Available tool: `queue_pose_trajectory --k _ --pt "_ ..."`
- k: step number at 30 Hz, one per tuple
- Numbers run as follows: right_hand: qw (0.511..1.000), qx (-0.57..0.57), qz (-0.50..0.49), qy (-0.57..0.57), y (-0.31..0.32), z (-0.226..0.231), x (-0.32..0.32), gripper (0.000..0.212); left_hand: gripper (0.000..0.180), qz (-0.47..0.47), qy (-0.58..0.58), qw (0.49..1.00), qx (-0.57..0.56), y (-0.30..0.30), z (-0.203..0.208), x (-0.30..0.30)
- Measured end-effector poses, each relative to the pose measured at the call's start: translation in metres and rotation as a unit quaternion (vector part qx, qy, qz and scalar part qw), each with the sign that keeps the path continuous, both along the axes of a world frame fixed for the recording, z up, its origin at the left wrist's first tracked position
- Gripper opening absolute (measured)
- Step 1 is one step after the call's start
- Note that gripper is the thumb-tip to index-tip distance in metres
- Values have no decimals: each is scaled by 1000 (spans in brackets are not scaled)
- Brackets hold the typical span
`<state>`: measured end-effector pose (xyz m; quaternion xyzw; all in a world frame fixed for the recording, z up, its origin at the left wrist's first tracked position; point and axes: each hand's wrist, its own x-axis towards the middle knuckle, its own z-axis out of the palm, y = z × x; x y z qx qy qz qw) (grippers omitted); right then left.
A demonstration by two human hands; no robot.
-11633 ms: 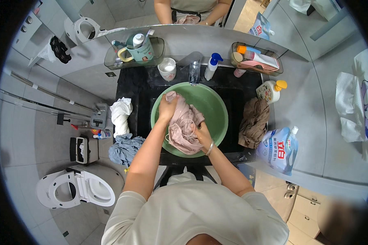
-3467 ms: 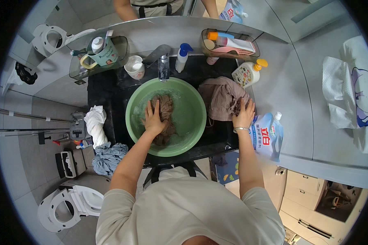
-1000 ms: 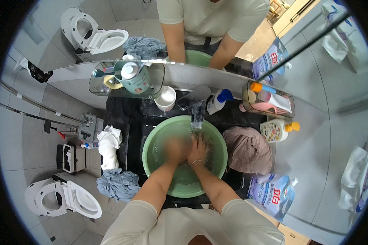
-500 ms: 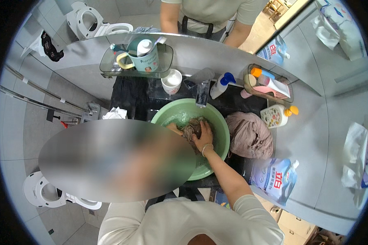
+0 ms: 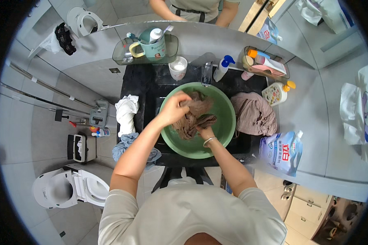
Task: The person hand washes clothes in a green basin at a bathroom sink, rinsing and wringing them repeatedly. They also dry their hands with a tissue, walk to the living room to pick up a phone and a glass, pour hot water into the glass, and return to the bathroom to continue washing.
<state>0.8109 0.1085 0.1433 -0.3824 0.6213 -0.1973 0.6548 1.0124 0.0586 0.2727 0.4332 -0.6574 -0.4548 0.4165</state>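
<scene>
A wet brown cloth (image 5: 187, 124) lies bunched inside a green basin (image 5: 229, 136), partly raised above the basin's floor. My left hand (image 5: 173, 109) is closed on its upper left part, fingers bent and pinching the fabric. From the near side my right hand (image 5: 205, 133), with a bracelet (image 5: 209, 141) at the wrist, grips the cloth's lower right end; its fingertips are hidden by the folds. The basin sits on a black counter under a faucet (image 5: 207, 73).
Right of the basin rests a mauve garment (image 5: 254, 114), with a detergent pouch (image 5: 281, 153) nearer. White cloth (image 5: 127, 112) and blue cloth (image 5: 126, 145) lie at the left. A paper cup (image 5: 178, 68), a pump bottle (image 5: 223, 68) and a yellow-capped bottle (image 5: 277, 93) stand behind.
My right hand has gone from lying on top of the cloth to gripping its lower end. My left hand now holds the upper part, and the cloth is more spread. The view has shifted.
</scene>
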Motion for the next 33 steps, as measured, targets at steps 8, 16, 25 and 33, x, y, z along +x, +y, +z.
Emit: queue_pose_trajectory --k 8,16,25,33 --pt "989 75 -131 -7 23 17 -31 62 23 -47 -34 998 13 -9 59 4" --pt "974 -206 -90 -18 31 36 2 70 34 -57 -128 985 99 -3 4 -39" --pt "891 -290 -96 336 -3 -31 -41 35 42 155 -379 912 -14 -3 -128 -26" --pt "833 -316 114 440 -38 -52 -1 55 68 144 -495 857 7 26 -179 -61"
